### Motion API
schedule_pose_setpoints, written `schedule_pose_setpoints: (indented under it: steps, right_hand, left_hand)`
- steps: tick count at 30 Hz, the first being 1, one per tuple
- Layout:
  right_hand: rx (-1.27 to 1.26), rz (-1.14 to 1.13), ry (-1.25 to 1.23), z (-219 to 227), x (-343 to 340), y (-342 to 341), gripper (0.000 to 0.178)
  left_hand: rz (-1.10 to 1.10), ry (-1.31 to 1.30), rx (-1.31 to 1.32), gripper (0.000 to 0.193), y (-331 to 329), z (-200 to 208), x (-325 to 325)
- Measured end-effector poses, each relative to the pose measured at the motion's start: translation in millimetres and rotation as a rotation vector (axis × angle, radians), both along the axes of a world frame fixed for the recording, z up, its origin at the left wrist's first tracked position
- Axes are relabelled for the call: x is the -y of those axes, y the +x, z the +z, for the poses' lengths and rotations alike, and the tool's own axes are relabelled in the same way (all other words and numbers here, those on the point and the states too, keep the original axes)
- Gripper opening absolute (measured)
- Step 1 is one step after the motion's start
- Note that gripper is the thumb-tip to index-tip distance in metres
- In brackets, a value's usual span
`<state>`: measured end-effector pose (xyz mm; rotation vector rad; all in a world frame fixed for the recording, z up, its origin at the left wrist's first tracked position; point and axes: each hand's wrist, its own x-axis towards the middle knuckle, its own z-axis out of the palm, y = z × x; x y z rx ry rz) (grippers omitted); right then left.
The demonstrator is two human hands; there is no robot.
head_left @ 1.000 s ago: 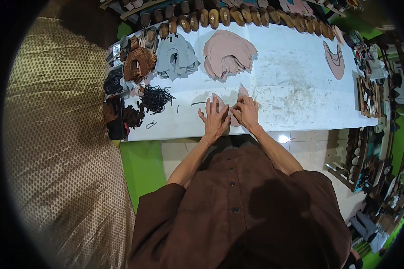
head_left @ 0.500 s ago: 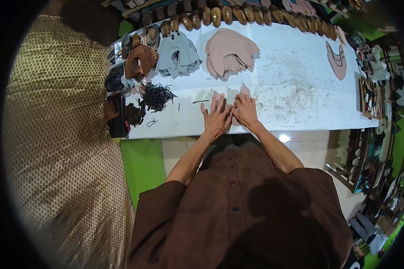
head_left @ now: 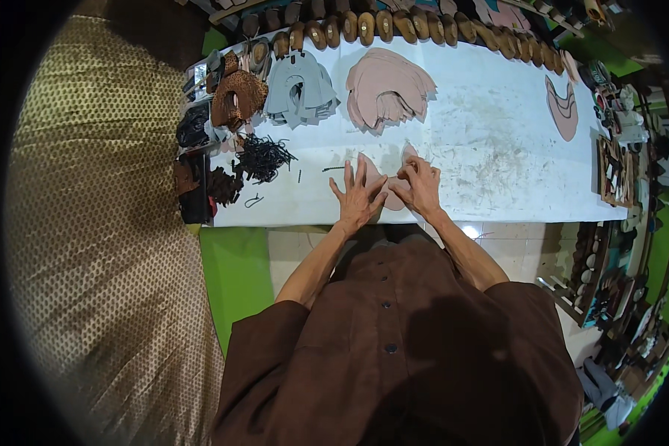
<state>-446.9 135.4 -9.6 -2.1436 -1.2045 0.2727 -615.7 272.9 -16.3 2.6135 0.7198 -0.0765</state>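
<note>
A pink U-shaped cut piece (head_left: 397, 202), like a shoe upper, lies flat near the front edge of the table, partly covered by both hands. My left hand (head_left: 358, 201) presses on its left side with the fingers spread. Over the right side, my right hand (head_left: 422, 189) has its fingers bent and the thumb and fingertips drawn together at the inner edge. Whatever may be in that pinch is too small to make out. Left of my left hand lies a thin dark strip (head_left: 333, 169).
Stacks of pink pieces (head_left: 389, 80) and grey pieces (head_left: 299, 85) lie farther back. Black strips (head_left: 264, 158) are heaped at left beside brown pieces (head_left: 238, 97). Brown shoe lasts (head_left: 366, 28) line the far edge. Another pink piece (head_left: 565, 123) and a wooden box (head_left: 614, 172) are at right.
My right hand has shifted a little right, away from my left hand, opening a gap that shows more of the pink piece. My left hand stays on the piece, fingers more spread.
</note>
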Motion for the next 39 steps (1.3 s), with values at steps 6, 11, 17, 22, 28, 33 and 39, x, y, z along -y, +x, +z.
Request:
schedule_pose_setpoints:
  steps: [6,11,17,22,28,33,39]
  right_hand:
    - [0.010,0.036,-0.027,-4.5,-3.7,1.3,0.029]
    - [-0.005,0.082,0.003,-6.7,-7.9,0.9,0.023]
    - [0.014,0.078,-0.034,-6.2,-15.9,6.2,0.017]
    - [0.040,0.061,-0.040,-9.2,-18.2,7.0,0.014]
    - [0.122,-0.110,-0.023,2.2,13.4,54.5,0.014]
    - [0.233,-0.141,-0.068,0.9,41.7,75.8,0.015]
    - [0.196,-0.166,-0.079,3.6,63.4,65.1,0.014]
  left_hand:
    - [0.025,-0.040,0.010,0.049,5.0,2.0,-0.1]
    - [0.044,-0.047,0.040,0.047,3.2,1.5,3.1]
    - [0.033,0.046,0.028,0.050,-2.5,-4.5,8.6]
    - [-0.034,0.169,-0.001,0.053,-2.0,-7.1,10.3]
    - [-0.016,0.097,0.006,0.052,-7.4,-3.5,6.8]
    - [0.086,-0.080,0.059,0.049,1.7,-3.3,2.7]
    - [-0.041,0.033,0.072,0.047,0.4,-5.5,-4.6]
